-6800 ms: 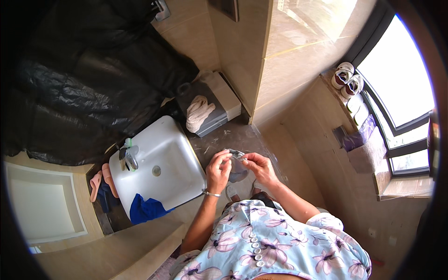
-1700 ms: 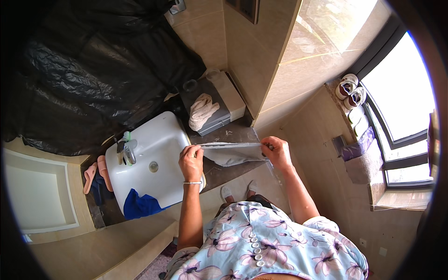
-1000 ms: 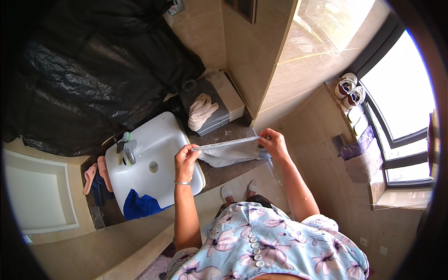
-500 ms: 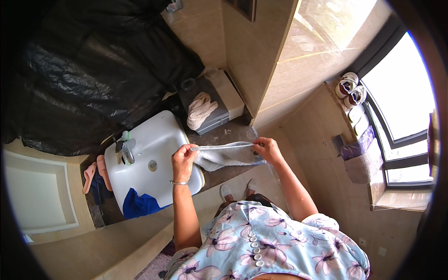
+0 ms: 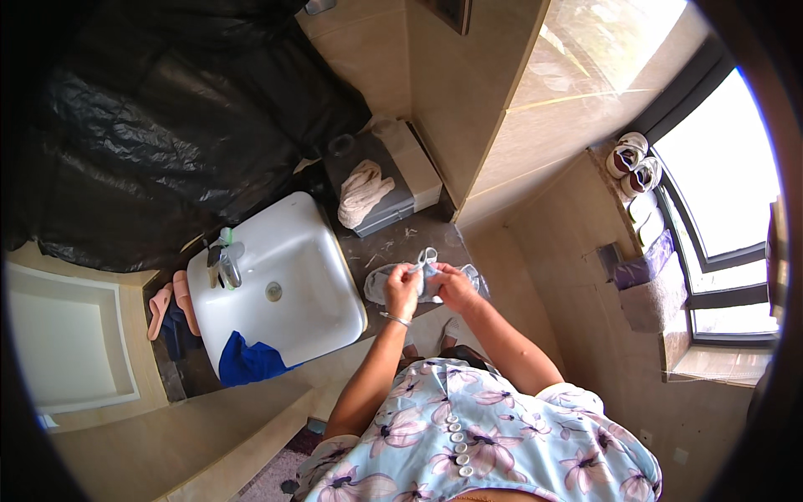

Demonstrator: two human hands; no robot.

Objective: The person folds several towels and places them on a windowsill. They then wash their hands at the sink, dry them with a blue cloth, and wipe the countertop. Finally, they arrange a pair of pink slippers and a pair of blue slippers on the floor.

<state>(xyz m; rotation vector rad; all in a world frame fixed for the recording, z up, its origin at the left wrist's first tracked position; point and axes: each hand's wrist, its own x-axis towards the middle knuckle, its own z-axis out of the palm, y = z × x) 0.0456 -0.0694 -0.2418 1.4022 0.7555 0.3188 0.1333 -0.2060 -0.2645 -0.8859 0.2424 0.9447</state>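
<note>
A light grey cloth [image 5: 378, 286] is bunched above the dark counter, just right of the sink. My left hand [image 5: 402, 291] pinches it, fingers closed on the gathered fabric. Close beside it, my right hand [image 5: 454, 288] also grips the cloth. A small loop of fabric stands up between the two hands, and cloth spreads out on either side of them. The fingertips partly hide the fabric, so its full shape cannot be made out. Whether the cloth's lower part touches the counter cannot be told.
Left of my hands is a white sink [image 5: 326, 276] with a metal faucet [image 5: 230, 266]. A blue cloth [image 5: 249, 360] hangs over its near rim. Behind, a beige towel [image 5: 365, 191] lies on a grey box [image 5: 386, 221]. Pink slippers [image 5: 186, 303] stand left; shoes [image 5: 642, 176] line the windowsill.
My hands have come together from opposite ends of the cloth, my left moving right and my right moving left. The stretched top edge has become a bunch with a loop.
</note>
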